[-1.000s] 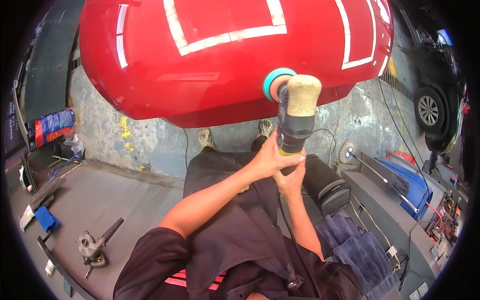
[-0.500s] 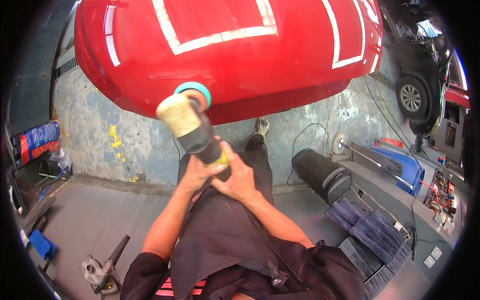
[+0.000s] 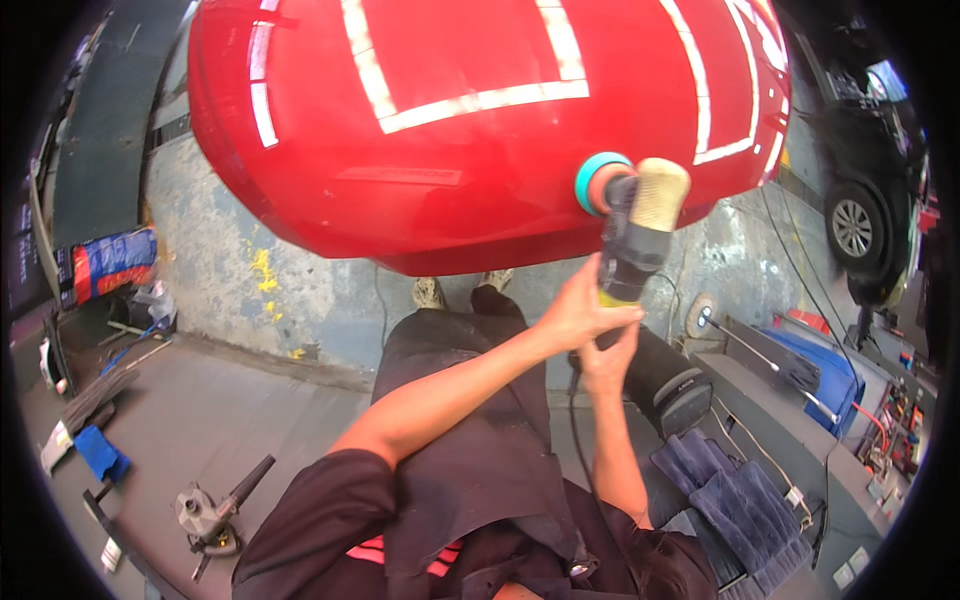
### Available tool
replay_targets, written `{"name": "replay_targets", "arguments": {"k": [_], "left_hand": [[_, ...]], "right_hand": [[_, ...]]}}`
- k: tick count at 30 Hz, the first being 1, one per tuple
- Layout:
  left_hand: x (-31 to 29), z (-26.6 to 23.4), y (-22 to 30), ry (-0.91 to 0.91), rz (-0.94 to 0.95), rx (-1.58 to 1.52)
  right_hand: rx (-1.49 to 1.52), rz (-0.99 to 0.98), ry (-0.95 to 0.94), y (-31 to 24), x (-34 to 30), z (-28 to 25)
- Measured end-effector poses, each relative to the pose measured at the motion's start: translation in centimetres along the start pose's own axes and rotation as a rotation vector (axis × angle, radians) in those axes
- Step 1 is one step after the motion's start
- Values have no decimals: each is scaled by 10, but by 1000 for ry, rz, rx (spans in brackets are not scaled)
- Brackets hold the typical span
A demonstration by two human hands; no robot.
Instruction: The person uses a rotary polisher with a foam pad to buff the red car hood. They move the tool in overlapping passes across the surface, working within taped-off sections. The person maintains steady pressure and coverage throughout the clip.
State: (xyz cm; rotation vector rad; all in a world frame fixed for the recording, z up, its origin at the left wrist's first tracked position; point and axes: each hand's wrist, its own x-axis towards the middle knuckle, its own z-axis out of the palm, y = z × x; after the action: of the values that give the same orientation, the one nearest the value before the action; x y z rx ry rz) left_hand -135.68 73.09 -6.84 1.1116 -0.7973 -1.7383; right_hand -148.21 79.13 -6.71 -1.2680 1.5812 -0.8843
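Both my hands grip a corded polisher [image 3: 637,235] with a cream cover over its head and a black body. My left hand [image 3: 583,312] wraps round the body near a yellow band. Just below it, my right hand [image 3: 608,362] is closed round the handle's rear end. The teal-edged round pad [image 3: 598,183] is against the glossy red car panel [image 3: 450,210], right of its middle, near the lower edge. From the handle a dark cord [image 3: 577,430] runs down past my apron. Whether the pad is spinning, I cannot tell.
A black cylindrical bin [image 3: 670,385] lies by my right arm, near grey-blue towels [image 3: 740,500]. A leaf blower [image 3: 208,518] rests on the floor at lower left. Cables [image 3: 800,250] trail at right, by a black car [image 3: 855,215]. A red-and-blue bag [image 3: 115,265] sits at left.
Both hands have carried the polisher from the left part of the red panel to the right. Its head now tilts rightward instead of leftward. My left forearm now reaches across my body.
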Motion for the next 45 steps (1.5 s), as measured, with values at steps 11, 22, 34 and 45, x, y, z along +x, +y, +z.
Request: {"name": "replay_targets", "arguments": {"k": [11,22,34,45], "left_hand": [[-100,-142,12,86,-121,-130],[-114,-228,75,227,-58,-109],[-67,-196,66,48,-51,-5],[-91,-216,80,95,-125,-143]], "right_hand": [[-246,-168,-377,-43,-26,104],[-296,-163,-391,-92,-22,202],[-76,43,-110,-81,-36,185],[-193,-1,-297,-103,-22,193]]}}
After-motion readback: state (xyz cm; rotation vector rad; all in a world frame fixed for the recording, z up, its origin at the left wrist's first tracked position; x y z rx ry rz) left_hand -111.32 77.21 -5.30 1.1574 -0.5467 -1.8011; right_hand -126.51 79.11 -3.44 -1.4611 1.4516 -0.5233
